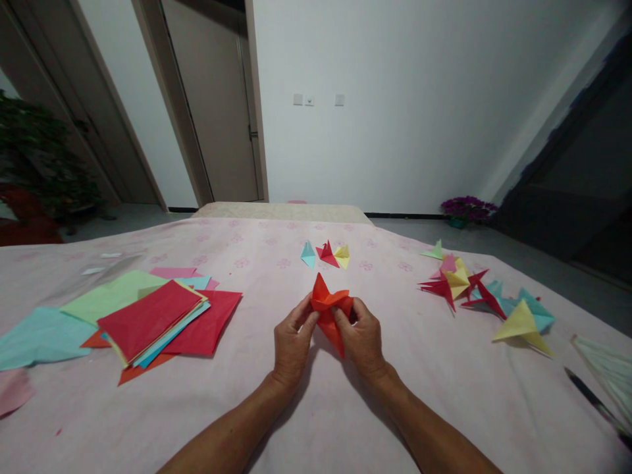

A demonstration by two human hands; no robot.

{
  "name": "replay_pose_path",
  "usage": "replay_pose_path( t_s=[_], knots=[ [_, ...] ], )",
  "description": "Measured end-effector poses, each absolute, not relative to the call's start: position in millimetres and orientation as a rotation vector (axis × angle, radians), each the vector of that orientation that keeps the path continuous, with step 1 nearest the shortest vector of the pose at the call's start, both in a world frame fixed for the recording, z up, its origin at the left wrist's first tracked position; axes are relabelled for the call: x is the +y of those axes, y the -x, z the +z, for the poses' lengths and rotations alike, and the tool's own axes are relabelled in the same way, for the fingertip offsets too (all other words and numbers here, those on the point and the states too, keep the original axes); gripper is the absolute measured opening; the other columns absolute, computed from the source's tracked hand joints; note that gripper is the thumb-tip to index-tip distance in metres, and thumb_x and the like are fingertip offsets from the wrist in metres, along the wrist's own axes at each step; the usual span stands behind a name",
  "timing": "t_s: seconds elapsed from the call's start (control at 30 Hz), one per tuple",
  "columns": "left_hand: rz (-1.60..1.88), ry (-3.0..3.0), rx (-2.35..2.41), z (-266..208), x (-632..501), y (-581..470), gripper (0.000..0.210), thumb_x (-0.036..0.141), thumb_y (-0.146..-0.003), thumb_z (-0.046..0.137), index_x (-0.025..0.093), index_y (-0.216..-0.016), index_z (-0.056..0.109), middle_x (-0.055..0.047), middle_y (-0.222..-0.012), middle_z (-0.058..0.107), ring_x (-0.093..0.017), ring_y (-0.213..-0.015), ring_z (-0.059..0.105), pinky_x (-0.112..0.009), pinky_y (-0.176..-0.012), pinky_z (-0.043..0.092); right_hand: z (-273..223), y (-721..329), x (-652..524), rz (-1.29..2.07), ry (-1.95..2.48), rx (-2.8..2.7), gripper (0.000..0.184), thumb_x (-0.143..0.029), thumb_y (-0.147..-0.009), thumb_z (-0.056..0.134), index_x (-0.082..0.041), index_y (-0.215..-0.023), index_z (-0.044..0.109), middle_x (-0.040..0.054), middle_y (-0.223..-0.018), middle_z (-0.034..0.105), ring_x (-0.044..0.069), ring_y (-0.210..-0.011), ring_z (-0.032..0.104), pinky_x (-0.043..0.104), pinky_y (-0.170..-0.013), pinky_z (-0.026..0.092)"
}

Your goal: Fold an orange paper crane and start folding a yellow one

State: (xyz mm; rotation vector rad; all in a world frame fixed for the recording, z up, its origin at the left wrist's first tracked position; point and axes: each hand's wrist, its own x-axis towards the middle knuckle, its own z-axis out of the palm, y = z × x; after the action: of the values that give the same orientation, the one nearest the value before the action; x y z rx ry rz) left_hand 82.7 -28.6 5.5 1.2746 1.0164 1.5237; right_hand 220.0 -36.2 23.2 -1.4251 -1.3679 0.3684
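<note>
Left of frame: multicoloured flat paper sheets [153, 316] lie piled on the pink, cloth-covered bench [237, 401]. Centre: left hand [292, 339] and right hand [363, 336] both pinch one orange-red, pointed, folded-paper form [323, 304]. Right of frame: multicoloured folded-paper pieces [458, 282] sit clustered.

Single head-worn view, forward and down, near left hand [292, 340] and right hand [365, 337]

Straight out at twelve from the orange paper [332, 322], three small folded pieces [327, 255] block the lane! Bare tablecloth [264, 253] opens at eleven and one. Nine o'clock runs into the paper stack [153, 319]; a folded cluster [458, 280] crowds two-to-three, a pen [587, 390] bars half past three, and six, between the forearms [232, 428], lies open.
</note>
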Motion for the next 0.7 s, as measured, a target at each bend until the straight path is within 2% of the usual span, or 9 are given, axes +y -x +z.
replay_pose_path(
  t_s=[0.13, 0.2, 0.27, 0.37, 0.53, 0.7],
  knots=[
    [1.590, -1.550, 1.032, 9, -18, -68, 0.053, 0.033, -0.089, 0.064, 0.026, -0.139, 0.051, -0.009, -0.137, 0.058, -0.024, -0.122, 0.058, -0.043, -0.102, 0.047, 28, -220, -32, 0.627, 1.307, -1.252, 0.020, -0.039, -0.083, 0.063, -0.019, -0.080, 0.061, -0.0008, -0.072, 0.061, 0.015, -0.066, 0.052, 0.025, -0.060, 0.042],
    [1.606, -1.862, 1.011, 15, -9, -55, 0.059, 0.035, -0.085, 0.069, 0.028, -0.140, 0.049, -0.010, -0.148, 0.046, -0.027, -0.136, 0.043, -0.047, -0.110, 0.039, 31, -223, -29, 0.757, 1.241, -1.240, 0.021, -0.038, -0.082, 0.065, -0.018, -0.084, 0.063, 0.0013, -0.077, 0.064, 0.016, -0.069, 0.055, 0.026, -0.062, 0.044],
    [1.550, -2.102, 1.027, 23, 0, -43, 0.055, 0.038, -0.083, 0.071, 0.028, -0.134, 0.055, -0.010, -0.152, 0.039, -0.029, -0.142, 0.033, -0.050, -0.114, 0.031, 34, -227, -27, 0.857, 1.209, -1.266, 0.022, -0.037, -0.080, 0.066, -0.017, -0.088, 0.065, 0.0028, -0.080, 0.066, 0.017, -0.070, 0.057, 0.027, -0.063, 0.046],
    [1.359, -2.385, 1.040, 34, 10, -28, 0.037, 0.044, -0.078, 0.075, 0.027, -0.111, 0.069, -0.009, -0.144, 0.049, -0.032, -0.145, 0.023, -0.055, -0.115, 0.023, 34, -233, -24, 0.930, 1.209, -1.334, 0.022, -0.036, -0.078, 0.067, -0.016, -0.088, 0.067, 0.0032, -0.080, 0.067, 0.017, -0.070, 0.058, 0.027, -0.063, 0.046],
    [1.013, -2.563, 1.000, 42, 16, -19, 0.026, 0.046, -0.075, 0.077, 0.026, -0.091, 0.072, -0.005, -0.124, 0.064, -0.031, -0.139, 0.037, -0.059, -0.116, 0.016, 30, -236, -23, 0.925, 1.257, -1.457, 0.017, -0.032, -0.077, 0.067, -0.016, -0.081, 0.066, 0.0005, -0.074, 0.064, 0.015, -0.066, 0.055, 0.024, -0.060, 0.043],
    [0.766, -2.588, 0.921, 47, 13, -17, 0.025, 0.044, -0.072, 0.080, 0.028, -0.090, 0.075, -0.004, -0.121, 0.066, -0.031, -0.135, 0.042, -0.061, -0.116, 0.013, 32, -235, -23, 0.897, 1.308, -1.558, 0.014, -0.031, -0.077, 0.066, -0.017, -0.078, 0.065, -0.0010, -0.071, 0.062, 0.013, -0.064, 0.052, 0.023, -0.057, 0.040]
  ],
)
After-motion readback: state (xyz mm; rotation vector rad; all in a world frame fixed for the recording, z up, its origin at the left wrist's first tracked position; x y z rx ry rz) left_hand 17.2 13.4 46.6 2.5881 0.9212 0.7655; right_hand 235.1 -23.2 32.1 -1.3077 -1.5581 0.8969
